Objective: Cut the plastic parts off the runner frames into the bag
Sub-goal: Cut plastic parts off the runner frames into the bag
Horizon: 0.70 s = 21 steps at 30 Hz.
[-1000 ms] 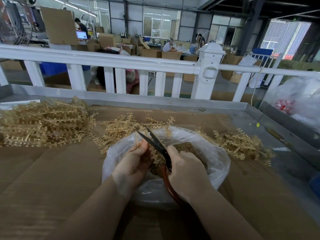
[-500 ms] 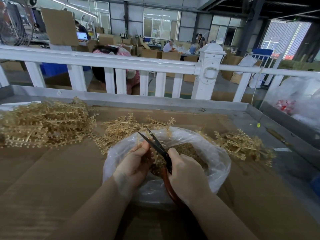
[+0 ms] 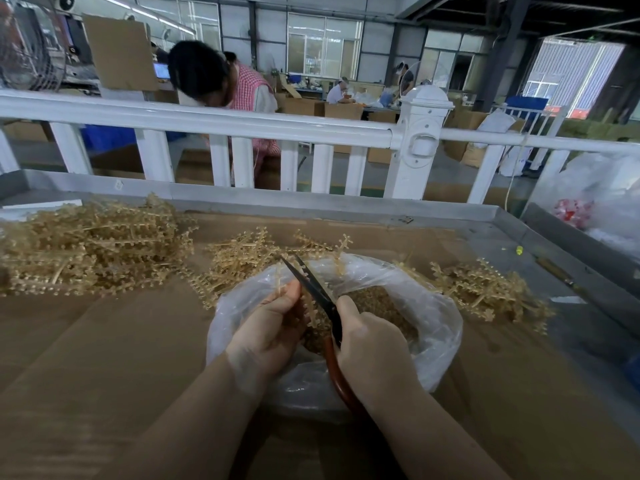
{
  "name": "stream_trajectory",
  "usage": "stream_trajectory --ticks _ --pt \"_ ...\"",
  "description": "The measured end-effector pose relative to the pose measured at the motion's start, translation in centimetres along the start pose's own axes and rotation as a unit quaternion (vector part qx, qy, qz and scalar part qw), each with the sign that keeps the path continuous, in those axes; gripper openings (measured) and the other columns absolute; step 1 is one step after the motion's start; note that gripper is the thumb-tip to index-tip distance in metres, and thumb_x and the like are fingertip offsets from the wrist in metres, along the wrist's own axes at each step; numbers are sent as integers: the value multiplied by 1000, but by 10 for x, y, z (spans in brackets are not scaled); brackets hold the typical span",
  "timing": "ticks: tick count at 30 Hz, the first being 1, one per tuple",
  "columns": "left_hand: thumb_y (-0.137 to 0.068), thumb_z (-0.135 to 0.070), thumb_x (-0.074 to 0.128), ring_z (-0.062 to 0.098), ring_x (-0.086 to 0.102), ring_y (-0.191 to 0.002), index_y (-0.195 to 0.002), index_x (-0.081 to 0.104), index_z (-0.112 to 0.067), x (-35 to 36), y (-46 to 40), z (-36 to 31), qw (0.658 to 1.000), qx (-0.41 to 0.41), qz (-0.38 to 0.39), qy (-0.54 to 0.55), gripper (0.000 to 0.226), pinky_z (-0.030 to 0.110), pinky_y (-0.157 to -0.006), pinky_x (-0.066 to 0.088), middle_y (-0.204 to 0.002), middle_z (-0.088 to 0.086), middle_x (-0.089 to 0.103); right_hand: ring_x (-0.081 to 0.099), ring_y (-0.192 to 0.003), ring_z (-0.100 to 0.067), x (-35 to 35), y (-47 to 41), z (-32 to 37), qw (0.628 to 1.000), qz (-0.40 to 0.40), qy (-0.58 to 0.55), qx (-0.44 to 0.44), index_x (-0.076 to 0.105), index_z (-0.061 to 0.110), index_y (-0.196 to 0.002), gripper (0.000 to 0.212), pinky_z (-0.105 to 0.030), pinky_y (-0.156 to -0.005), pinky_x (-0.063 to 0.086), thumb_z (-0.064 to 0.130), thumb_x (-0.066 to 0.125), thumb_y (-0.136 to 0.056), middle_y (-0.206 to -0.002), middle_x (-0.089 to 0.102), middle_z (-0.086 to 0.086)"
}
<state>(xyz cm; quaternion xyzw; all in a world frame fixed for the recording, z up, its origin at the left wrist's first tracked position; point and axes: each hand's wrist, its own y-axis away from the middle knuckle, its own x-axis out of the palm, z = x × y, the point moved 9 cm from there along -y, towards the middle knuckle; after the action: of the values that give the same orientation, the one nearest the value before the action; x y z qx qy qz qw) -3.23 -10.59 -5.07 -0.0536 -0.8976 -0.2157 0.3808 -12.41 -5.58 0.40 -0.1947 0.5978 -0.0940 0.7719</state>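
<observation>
Runner frames [image 3: 90,247] showing pale tan-gold, same shade in all three heaps across mid-frame. Cut parts [image 3: 377,306] in the bag reading slightly darker tan. Bag [image 3: 433,327] showing clear, milky white at the folds. Scissors [image 3: 311,289]: blades looking black, handles glossy red-brown. Cardboard sheet [image 3: 104,341] covering the table showing plain brown. Table rim [image 3: 346,202] looking dull grey. Fence [image 3: 242,123] across upper frame showing white. Person behind it, upper left, wearing a red-and-white checked top [image 3: 249,91]. Blue crates [image 3: 110,136] showing through the fence.
</observation>
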Motion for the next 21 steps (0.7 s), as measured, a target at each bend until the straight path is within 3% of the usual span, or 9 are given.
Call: stream_trajectory --ticks 5,11,17,19,21 --pt "-94 -13 51 35 44 -133 -135 51 -2 0 1 3 1000 -16 -1 -12 42 53 -112 30 -141 21 48 59 -71 -14 1 1 1 1000 -6 -2 -3 45 18 -113 17 -19 -61 37 21 36 -98 -80 59 2" --pt "-95 -15 51 35 47 -130 -134 52 -3 1 2 5 999 -28 1 -16 41 55 -111 31 -139 21 51 61 -65 -17 -1 0 3 1000 -9 5 2 51 12 -112 20 -21 -56 35 17 40 -97 -74 62 -2" --pt "-96 -14 49 37 45 -131 -135 50 -2 0 1 5 999 -21 1 -32 42 56 -110 32 -139 22 50 54 -45 -18 -13 3 2 999 -31 11 22 61 12 -89 11 -22 -45 31 12 67 -80 -53 54 1" --pt "-96 -13 47 36 51 -125 -134 49 0 2 1 6 999 -17 17 -44 41 53 -100 43 -136 22 53 49 -46 -17 -16 4 1 999 -40 -2 26 59 13 -87 10 -22 -46 30 15 67 -80 -54 50 1" --pt "-96 -11 46 34 58 -111 -128 53 1 2 0 5 998 -11 30 -51 35 44 -79 54 -128 23 57 46 -54 -16 -14 3 4 999 -36 1 16 56 15 -94 9 -23 -52 31 21 59 -87 -60 47 3"
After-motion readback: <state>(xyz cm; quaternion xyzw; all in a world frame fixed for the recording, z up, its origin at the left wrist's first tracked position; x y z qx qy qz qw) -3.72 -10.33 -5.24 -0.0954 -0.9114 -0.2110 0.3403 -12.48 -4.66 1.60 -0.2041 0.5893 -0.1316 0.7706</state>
